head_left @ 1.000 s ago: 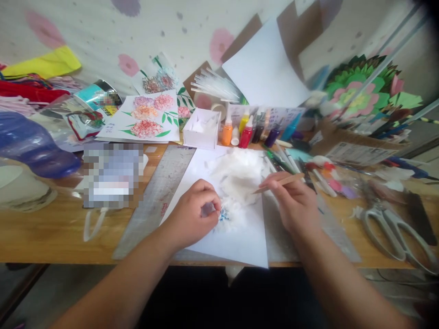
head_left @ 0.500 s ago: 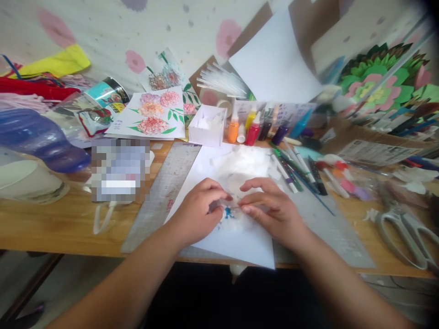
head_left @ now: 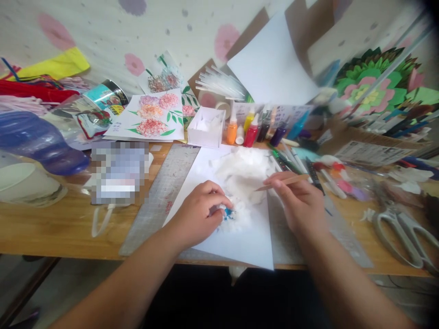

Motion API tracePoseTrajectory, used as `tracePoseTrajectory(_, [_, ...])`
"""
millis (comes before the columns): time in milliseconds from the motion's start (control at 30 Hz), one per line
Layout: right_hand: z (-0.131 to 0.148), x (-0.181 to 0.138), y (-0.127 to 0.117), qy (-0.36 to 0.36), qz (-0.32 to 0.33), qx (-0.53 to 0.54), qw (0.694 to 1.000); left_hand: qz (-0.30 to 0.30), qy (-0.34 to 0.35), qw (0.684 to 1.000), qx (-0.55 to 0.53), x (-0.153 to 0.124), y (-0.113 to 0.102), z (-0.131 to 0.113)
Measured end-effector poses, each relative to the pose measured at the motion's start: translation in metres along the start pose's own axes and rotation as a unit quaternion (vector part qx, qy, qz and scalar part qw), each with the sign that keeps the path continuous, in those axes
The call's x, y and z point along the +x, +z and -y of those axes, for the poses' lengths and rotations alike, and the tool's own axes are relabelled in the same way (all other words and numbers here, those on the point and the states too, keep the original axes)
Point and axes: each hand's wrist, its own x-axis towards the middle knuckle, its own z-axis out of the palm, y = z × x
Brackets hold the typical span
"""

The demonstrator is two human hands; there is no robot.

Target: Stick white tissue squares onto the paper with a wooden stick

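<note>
Tissue [head_left: 242, 176], white and fluffy, lies heaped on a white sheet [head_left: 247, 242] in the middle of the tabletop [head_left: 51, 228]; its near edge carries a blue spot [head_left: 228, 214]. Left hand [head_left: 197, 214] is clenched, fingertips pinching the tissue right at that spot; right hand [head_left: 302, 203] grips a thin wooden stick [head_left: 283, 182] between thumb and fingers, its tip pointing left over the heap. A metal ruler [head_left: 161, 192] lies slantwise just left of the sheet; 1 white box [head_left: 206, 128] and a row of paint bottles [head_left: 252, 132] stand behind the sheet; pens [head_left: 295, 160] lie right of the heap; scissors [head_left: 401, 228] lie farther right; a flower painting [head_left: 151, 116] rests behind the ruler.
</note>
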Motion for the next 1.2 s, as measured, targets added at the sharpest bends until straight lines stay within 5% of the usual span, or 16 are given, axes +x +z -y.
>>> tracePoseTrajectory(400, [0.005,-0.001,0.008,-0.012,0.16,-0.014,0.987,0.002,-0.004,1.0,0.007,0.0,-0.001,0.0])
tracePoseTrajectory(633, [0.004,-0.003,0.007,-0.004,0.115,0.045,0.992,0.001,-0.013,1.0,0.005,0.002,0.0,0.001])
tracePoseTrajectory(800, [0.005,-0.004,0.01,-0.008,0.149,0.012,0.989,-0.002,-0.008,1.0,0.004,0.002,0.0,0.002])
tracePoseTrajectory(1000, [0.016,-0.007,0.014,-0.028,0.051,0.129,0.99,-0.002,0.0,1.0,0.013,0.001,-0.001,0.0])
tracePoseTrajectory(1200, [0.032,-0.003,0.017,-0.111,0.232,0.061,0.964,-0.002,0.007,1.0,0.018,0.001,-0.002,-0.001])
